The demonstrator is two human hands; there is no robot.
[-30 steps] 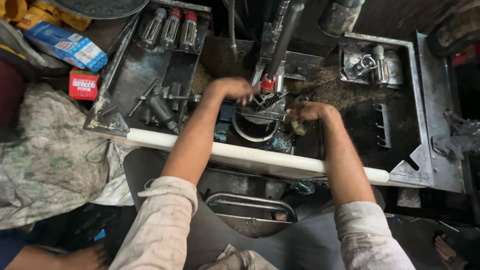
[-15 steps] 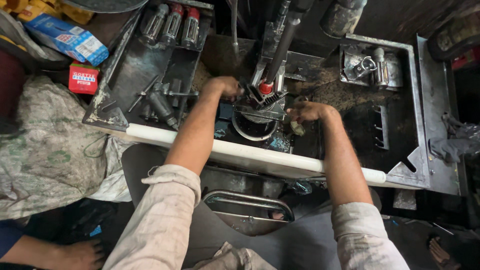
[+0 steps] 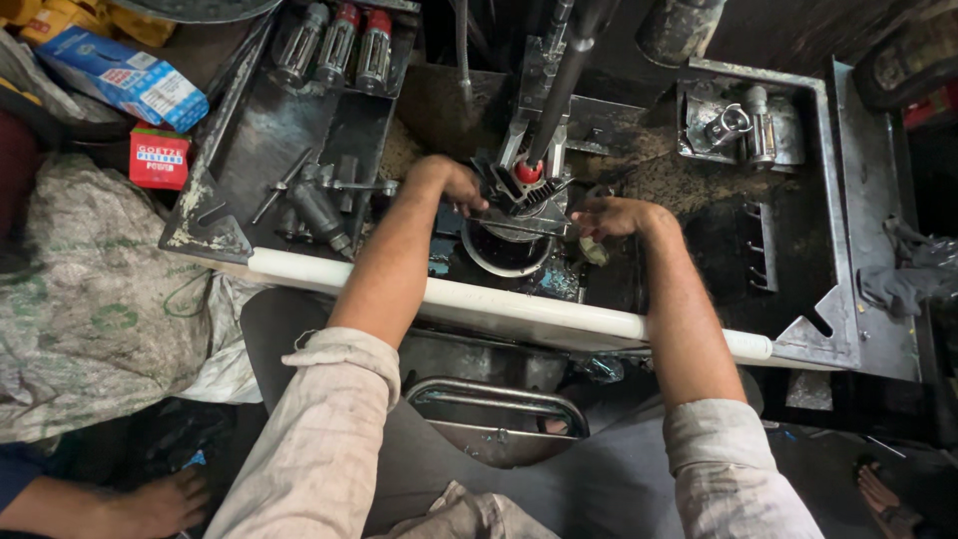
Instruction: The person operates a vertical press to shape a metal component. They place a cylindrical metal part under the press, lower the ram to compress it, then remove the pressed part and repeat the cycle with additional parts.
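Observation:
A finned metal engine cylinder [image 3: 519, 195] sits in the middle of a greasy machine bed, above a round dark bowl [image 3: 504, 250]. A dark vertical spindle [image 3: 559, 90] with a red tip comes down into it. My left hand [image 3: 454, 185] grips the cylinder's left side. My right hand [image 3: 614, 217] rests with fingers curled against its right side, and I cannot tell how firmly it holds. Both forearms are bare, with pale rolled sleeves.
A white pipe rail [image 3: 479, 299] runs along the bed's front edge. The left tray [image 3: 239, 130] holds tools and three cylinders with red caps [image 3: 339, 45]. Blue [image 3: 125, 80] and red [image 3: 158, 158] boxes lie left, over a sack [image 3: 90, 319]. Another person's foot [image 3: 150, 504] is bottom left.
The view has shifted slightly. Both hands stay on the cylinder, with the left hand moved a little along its side.

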